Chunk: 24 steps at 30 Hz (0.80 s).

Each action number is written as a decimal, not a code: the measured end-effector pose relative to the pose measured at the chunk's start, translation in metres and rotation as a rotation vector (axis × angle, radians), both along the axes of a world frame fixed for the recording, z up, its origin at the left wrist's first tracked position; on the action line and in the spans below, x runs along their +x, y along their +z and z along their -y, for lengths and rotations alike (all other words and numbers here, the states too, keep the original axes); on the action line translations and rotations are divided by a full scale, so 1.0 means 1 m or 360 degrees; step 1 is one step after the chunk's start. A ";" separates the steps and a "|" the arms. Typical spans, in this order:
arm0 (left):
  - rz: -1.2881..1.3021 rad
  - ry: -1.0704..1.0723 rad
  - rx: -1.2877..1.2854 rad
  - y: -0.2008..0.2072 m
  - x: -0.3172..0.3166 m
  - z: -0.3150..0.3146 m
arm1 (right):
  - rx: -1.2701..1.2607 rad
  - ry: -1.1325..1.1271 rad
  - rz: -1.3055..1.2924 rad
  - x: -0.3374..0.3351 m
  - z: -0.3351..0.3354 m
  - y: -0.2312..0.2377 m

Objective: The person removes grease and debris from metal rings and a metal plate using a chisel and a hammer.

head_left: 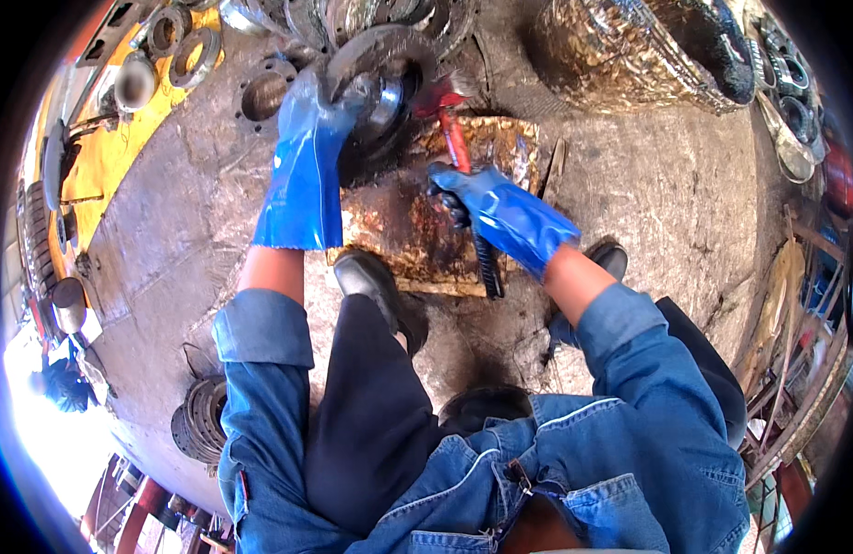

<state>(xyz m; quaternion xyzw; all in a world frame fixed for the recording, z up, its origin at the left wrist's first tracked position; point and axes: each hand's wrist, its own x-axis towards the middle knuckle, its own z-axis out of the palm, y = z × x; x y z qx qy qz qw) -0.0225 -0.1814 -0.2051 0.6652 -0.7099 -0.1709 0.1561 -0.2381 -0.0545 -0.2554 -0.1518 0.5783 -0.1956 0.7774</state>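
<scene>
The left hand (327, 111) (blue-gloved) has its fingers curled over the rim of a round steel hub (376, 92), standing on edge on the greasy floor (648, 185); it looks heavy, rigid, slippery, best gripped at the rim. The right hand (473, 198) is closed round a red-headed tool (456, 138).

1. Hard daylight fills the scene — brightest at the lower left rim, where the view blows out to white.
2. The blue gloves shine with glare: the left hand (320, 120) above, the right hand (468, 194) beside it.
3. Shadow pools just below the grip, under the person's body.
4. Fisheye bending curves everything toward the black rim — edges there smear softly.
</scene>
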 end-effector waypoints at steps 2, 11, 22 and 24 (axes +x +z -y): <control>-0.0072 0.0042 0.0068 -0.004 0.002 -0.005 | 0.0179 -0.0051 0.0075 -0.004 -0.018 0.011; -0.0326 0.0067 -0.0043 0.010 -0.016 -0.025 | 0.0434 0.0027 0.0482 0.058 -0.018 -0.002; -0.0375 0.0140 0.0037 -0.001 -0.025 -0.043 | -0.0325 0.0417 -0.0700 -0.076 -0.047 0.043; -0.0181 0.0119 -0.0029 -0.004 -0.024 -0.043 | -0.0688 0.0635 -0.1266 -0.121 -0.040 0.021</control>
